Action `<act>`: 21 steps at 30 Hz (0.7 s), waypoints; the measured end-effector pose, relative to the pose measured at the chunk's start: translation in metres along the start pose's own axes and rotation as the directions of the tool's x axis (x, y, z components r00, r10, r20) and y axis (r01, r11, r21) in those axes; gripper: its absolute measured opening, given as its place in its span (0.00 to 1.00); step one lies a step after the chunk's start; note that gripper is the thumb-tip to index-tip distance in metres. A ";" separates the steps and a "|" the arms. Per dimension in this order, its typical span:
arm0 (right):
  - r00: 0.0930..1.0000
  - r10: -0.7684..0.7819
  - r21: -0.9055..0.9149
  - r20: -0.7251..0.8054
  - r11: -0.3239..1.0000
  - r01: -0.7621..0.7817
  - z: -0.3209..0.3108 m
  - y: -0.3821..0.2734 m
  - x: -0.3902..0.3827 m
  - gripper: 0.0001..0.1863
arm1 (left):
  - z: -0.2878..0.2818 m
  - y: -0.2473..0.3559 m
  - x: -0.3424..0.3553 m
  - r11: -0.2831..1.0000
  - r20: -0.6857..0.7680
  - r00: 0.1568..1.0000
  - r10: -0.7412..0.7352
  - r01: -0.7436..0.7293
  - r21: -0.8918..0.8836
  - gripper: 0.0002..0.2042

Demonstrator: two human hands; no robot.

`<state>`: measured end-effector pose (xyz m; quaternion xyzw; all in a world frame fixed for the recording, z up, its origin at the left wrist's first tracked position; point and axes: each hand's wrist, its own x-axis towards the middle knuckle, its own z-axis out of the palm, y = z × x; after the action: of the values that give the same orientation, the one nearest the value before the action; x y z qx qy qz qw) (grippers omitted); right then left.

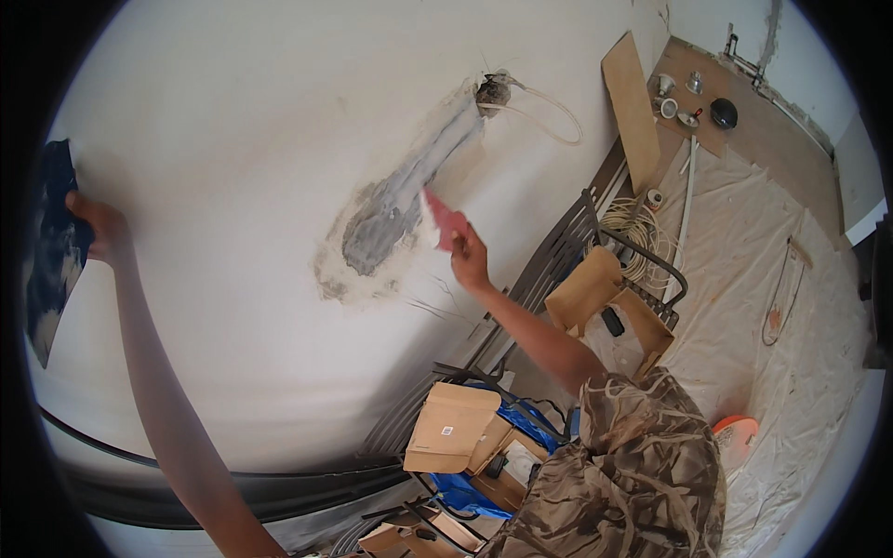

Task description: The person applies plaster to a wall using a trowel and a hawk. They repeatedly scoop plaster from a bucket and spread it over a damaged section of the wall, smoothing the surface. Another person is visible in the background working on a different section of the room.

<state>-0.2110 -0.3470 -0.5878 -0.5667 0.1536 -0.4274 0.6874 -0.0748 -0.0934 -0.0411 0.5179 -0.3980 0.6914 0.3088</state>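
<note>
My left hand [99,228] is raised at the far left, its thumb and fingers closed on the edge of a dark blue sheet [58,246] with pale smears on its lower part. In my right hand [469,260] is a pink putty spreader [445,219], its tip at the lower right edge of a grey plaster patch [377,223] on the white wall. This rough patch runs diagonally up to a hole [493,93]. Out of the hole loops a pale cable [567,121]. Whether the spreader's tip touches the wall is hard to tell.
Metal chairs [679,277] along the wall carry open cardboard boxes [451,430]. A coil of cable [637,237] lies behind them. Plastic sheeting [735,242] covers the floor at right. A brown board [633,112] leans on the wall; lamp fittings [694,84] stand beyond it.
</note>
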 end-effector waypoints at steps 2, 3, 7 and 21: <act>1.000 -0.006 0.043 -0.018 0.999 0.006 0.006 -0.017 -0.014 0.18 | -0.004 -0.006 0.003 0.999 0.045 0.998 0.038 -0.037 -0.016 0.30; 1.000 -0.005 0.069 -0.021 0.998 0.006 0.013 -0.029 -0.020 0.19 | -0.008 -0.010 0.005 0.999 0.025 0.999 0.024 -0.024 0.025 0.30; 0.946 -0.077 0.147 -0.316 0.981 0.129 0.063 -0.084 0.003 0.17 | -0.010 -0.005 0.019 0.998 0.019 0.998 -0.056 0.056 -0.002 0.30; 0.965 -0.202 -0.105 -0.165 0.977 0.186 0.030 -0.060 -0.008 0.15 | -0.001 0.050 0.009 0.999 0.006 0.999 -0.034 0.033 0.037 0.32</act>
<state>-0.2197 -0.3207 -0.5264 -0.5695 0.1758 -0.5334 0.6002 -0.1198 -0.1168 -0.0443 0.5323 -0.3773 0.6918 0.3094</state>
